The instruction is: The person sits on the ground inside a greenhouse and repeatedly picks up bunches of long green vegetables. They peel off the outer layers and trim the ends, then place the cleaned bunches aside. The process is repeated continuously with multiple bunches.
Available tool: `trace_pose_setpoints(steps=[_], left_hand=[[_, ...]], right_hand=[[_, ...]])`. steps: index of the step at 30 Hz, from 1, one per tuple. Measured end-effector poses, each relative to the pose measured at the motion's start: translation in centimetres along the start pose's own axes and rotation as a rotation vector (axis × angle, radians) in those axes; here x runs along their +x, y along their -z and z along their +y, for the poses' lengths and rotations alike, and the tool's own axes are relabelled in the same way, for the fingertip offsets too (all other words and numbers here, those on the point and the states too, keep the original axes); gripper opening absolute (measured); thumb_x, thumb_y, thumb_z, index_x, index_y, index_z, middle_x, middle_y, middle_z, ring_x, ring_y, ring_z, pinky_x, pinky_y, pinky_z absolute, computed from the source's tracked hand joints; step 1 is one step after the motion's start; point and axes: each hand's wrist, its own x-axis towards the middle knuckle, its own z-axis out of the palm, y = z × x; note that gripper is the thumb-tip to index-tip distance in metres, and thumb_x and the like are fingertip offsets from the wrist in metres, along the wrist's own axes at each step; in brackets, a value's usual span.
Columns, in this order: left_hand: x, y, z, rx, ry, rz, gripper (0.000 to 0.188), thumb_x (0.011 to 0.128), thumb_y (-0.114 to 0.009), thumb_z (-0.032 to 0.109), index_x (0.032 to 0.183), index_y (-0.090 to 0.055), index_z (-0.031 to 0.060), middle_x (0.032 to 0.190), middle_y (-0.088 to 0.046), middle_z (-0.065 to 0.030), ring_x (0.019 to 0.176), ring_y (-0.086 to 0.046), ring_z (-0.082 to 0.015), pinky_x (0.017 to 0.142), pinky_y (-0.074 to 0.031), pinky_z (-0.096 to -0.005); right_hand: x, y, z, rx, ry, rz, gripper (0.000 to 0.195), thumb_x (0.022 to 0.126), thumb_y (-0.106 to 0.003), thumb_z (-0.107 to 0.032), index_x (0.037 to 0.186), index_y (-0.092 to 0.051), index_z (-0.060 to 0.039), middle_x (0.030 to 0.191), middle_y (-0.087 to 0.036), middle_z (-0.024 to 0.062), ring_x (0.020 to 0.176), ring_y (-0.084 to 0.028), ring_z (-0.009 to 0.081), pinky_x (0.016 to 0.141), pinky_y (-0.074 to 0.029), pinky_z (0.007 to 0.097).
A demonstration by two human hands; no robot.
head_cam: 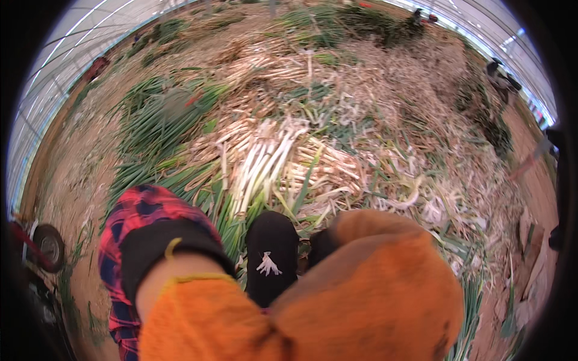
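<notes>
My left hand point(203, 316) is close to the camera at the bottom, in an orange work glove. Bare wrist skin shows between its yellow edge and the black cuff of a red and navy plaid sleeve. Right beside it, my right hand point(375, 289) fills the lower right in an orange glove with a brownish, worn part. Both gloves are blurred and their fingers are not clearly visible, so any held item is hidden. Beyond them lie green onions with pale stalks point(266, 158) and green leaves. A black shoe point(271, 257) bears a whitish scrap.
A large heap of green onion leaves point(158, 117) lies at the left. Dry peelings and roots point(406, 90) cover the ground at the right. A wheel point(48, 248) stands at the left edge. Curved greenhouse walls point(72, 49) rise behind, and a dark shape point(501, 76) is at the upper right.
</notes>
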Motion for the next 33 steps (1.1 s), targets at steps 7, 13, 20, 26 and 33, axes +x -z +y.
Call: trace_pose_setpoints(steps=[7,13,20,26,33], left_hand=[[0.5,-7.9,-8.4,-0.015,0.092,0.451,0.032,0.08,-0.063,0.028,0.101,-0.069,0.0051,0.094,-0.067,-0.0193,0.091,-0.066,-0.0362,0.071,-0.054,-0.0447],[-7.9,-24.9,-21.3,-0.666,1.182,0.124,0.054,0.088,-0.062,0.041,0.131,-0.06,0.0078,0.115,-0.07,-0.0177,0.106,-0.067,-0.0337,0.09,-0.052,-0.0427],[-20.7,-45.5,-21.4,-0.688,1.733,0.089,0.052,0.085,-0.062,0.033,0.13,-0.059,0.0056,0.118,-0.066,-0.0244,0.105,-0.064,-0.0398,0.093,-0.05,-0.0434],[-17.2,-52.0,-24.9,-0.128,1.605,0.125,0.028,0.082,-0.07,0.025,0.099,-0.063,0.0045,0.096,-0.065,-0.0166,0.089,-0.064,-0.0377,0.075,-0.051,-0.0486],[-16.4,-52.0,-29.1,-0.292,1.574,-0.096,0.03,0.077,-0.069,0.027,0.094,-0.063,0.0036,0.084,-0.066,-0.0206,0.078,-0.065,-0.0401,0.07,-0.052,-0.0482]], right_hand=[[1.9,-11.0,-11.7,-0.107,0.548,-0.062,0.042,0.09,-0.069,-0.019,0.126,-0.056,-0.0037,0.112,-0.065,0.0137,0.109,-0.061,0.0247,0.091,-0.051,0.0379],[-5.3,-27.5,-32.8,0.474,0.662,-0.815,0.056,0.092,-0.065,-0.038,0.128,-0.056,0.0031,0.11,-0.068,0.0174,0.1,-0.065,0.0278,0.085,-0.051,0.0367],[-3.5,-40.4,-42.3,0.211,0.426,-0.982,0.059,0.092,-0.065,-0.041,0.133,-0.052,0.0,0.098,-0.065,0.009,0.082,-0.061,0.0168,0.074,-0.05,0.0307],[-3.8,-48.2,-48.4,0.198,0.409,-0.807,0.066,0.09,-0.061,-0.046,0.133,-0.049,0.0023,0.111,-0.068,0.0216,0.103,-0.067,0.036,0.089,-0.051,0.0451],[-2.7,-50.1,-52.4,-0.012,0.254,-0.737,0.069,0.084,-0.066,-0.046,0.123,-0.052,0.0085,0.108,-0.068,0.0263,0.101,-0.068,0.0393,0.088,-0.053,0.0464]])
